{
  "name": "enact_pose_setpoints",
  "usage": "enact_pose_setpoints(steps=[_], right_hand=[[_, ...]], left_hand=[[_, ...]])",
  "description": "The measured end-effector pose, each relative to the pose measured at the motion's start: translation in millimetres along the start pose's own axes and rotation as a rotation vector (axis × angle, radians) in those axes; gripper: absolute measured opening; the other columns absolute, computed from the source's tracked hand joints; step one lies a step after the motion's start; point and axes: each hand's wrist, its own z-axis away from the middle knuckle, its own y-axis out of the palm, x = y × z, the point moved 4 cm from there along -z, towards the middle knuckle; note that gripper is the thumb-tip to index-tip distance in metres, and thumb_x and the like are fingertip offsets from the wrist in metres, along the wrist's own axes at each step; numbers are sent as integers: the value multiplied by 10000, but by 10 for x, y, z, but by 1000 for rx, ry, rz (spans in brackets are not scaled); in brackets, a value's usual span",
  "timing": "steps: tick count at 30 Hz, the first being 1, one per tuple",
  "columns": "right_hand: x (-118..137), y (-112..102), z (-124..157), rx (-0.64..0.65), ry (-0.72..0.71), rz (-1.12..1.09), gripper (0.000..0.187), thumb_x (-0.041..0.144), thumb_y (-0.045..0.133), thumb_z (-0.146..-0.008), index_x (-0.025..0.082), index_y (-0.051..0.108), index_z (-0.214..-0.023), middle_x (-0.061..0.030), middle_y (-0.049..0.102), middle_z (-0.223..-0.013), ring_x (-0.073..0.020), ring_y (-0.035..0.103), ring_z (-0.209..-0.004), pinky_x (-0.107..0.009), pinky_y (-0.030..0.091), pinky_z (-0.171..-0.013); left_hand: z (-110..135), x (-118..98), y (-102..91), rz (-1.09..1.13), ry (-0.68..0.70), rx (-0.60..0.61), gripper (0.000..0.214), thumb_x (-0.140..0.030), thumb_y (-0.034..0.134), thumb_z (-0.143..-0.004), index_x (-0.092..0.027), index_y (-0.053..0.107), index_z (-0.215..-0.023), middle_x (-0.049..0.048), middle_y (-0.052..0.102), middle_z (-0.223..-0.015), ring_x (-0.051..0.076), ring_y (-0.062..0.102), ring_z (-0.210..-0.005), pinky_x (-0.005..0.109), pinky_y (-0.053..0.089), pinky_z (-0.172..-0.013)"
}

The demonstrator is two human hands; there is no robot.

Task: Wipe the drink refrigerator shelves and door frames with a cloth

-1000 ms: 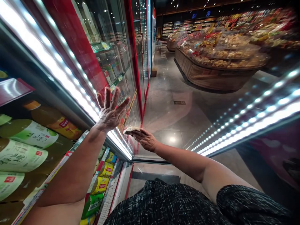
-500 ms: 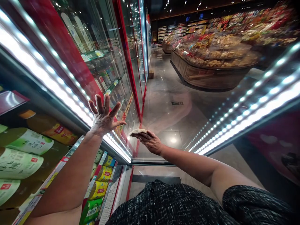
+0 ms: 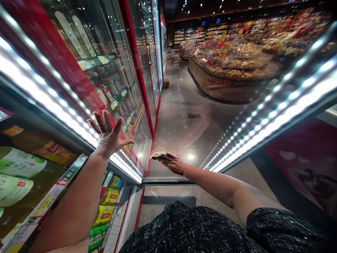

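Note:
My left hand [image 3: 107,135] is raised with fingers spread, palm against the lit edge of the open glass cooler door [image 3: 79,116]. My right hand [image 3: 170,162] reaches forward low, fingers pinched on a small folded pale cloth [image 3: 158,154], held against the glass door [image 3: 237,123] in front of me. Bottles of juice with green and orange labels [image 3: 18,165] lie on the cooler shelf at the left. Smaller yellow and green bottles [image 3: 105,196] stand on lower shelves.
A row of red-framed glass cooler doors [image 3: 137,70] runs down the left of the aisle. A wooden island display [image 3: 231,77] heaped with packaged food stands at the right. Polished grey floor [image 3: 179,116] lies between. A cardboard box [image 3: 166,83] sits far down the aisle.
My left hand has slid down and to the left along the lit door edge. My right hand with the cloth has shifted slightly right and lower. The view has turned a little.

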Motion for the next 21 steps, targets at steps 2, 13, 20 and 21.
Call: enact_pose_setpoints(steps=[2,13,20,21], right_hand=[[-63,-60,95,37,12,10,437,209,479,-1059,261,547,-1487,17,661,-1446,-60,556,-1383,-246,254,-1279],[-352,-293,637,91,133,-29,461,184,518,-1037,331,561,-1472,36,684,-1416,-91,589,-1347,-287,273,-1271],[-553,-433,1002,161,377,50,548,129,476,-1020,372,524,-1508,14,672,-1436,-169,545,-1392,-426,137,-1316],[-564,-425,1064,168,373,43,545,125,481,-1012,375,544,-1492,19,679,-1427,-168,557,-1375,-417,150,-1313]], left_hand=[[-8,-41,-18,-15,-8,-5,1391,-594,906,-596,-417,13,-1648,118,-118,-1735,406,-217,-1537,760,10,-1207],[-50,-277,-81,10,-108,4,1438,-625,910,-586,-393,-29,-1650,138,-179,-1714,436,-172,-1532,755,6,-1204],[-8,-221,9,0,-172,15,1367,-767,803,-640,-303,15,-1656,122,-128,-1724,407,-299,-1445,711,36,-1205],[1,-195,23,-9,-166,6,1357,-767,800,-646,-298,27,-1658,125,-122,-1725,407,-309,-1439,715,31,-1206]])
